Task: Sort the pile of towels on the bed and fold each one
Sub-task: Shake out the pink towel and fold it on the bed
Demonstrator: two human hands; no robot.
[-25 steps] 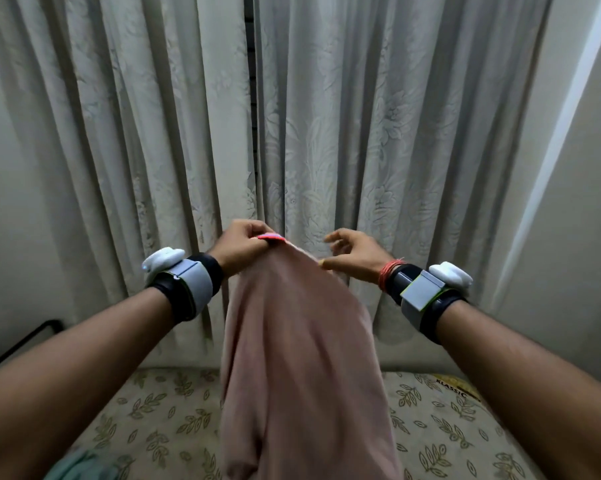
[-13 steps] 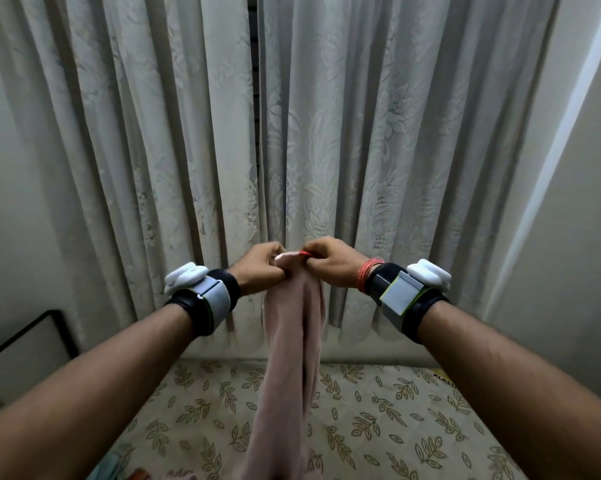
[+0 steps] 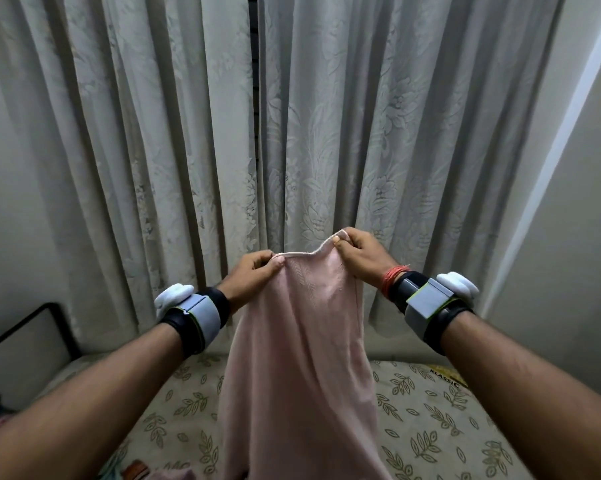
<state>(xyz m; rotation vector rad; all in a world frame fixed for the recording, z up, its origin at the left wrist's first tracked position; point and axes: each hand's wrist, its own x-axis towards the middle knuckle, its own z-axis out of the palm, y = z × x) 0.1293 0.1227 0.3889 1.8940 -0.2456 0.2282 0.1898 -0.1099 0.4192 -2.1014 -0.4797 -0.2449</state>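
A pale pink towel (image 3: 302, 358) hangs in the air in front of me, its top edge stretched between both hands. My left hand (image 3: 252, 273) pinches the left end of that edge. My right hand (image 3: 359, 252) pinches the right end, held slightly higher. The cloth falls straight down over the bed (image 3: 430, 420), and its lower end runs out of the frame. At the bottom left, bits of other cloth (image 3: 143, 471) from the pile peek into view, mostly hidden by my left arm.
Grey patterned curtains (image 3: 188, 133) hang close behind the towel. The mattress has a cream cover with leaf print. A black metal bed frame (image 3: 32, 323) shows at the left. A plain wall (image 3: 569, 237) stands at the right.
Half a second ago both hands were together at the bunched top of the towel. They have drawn apart, spreading the top edge, the right hand rising a little.
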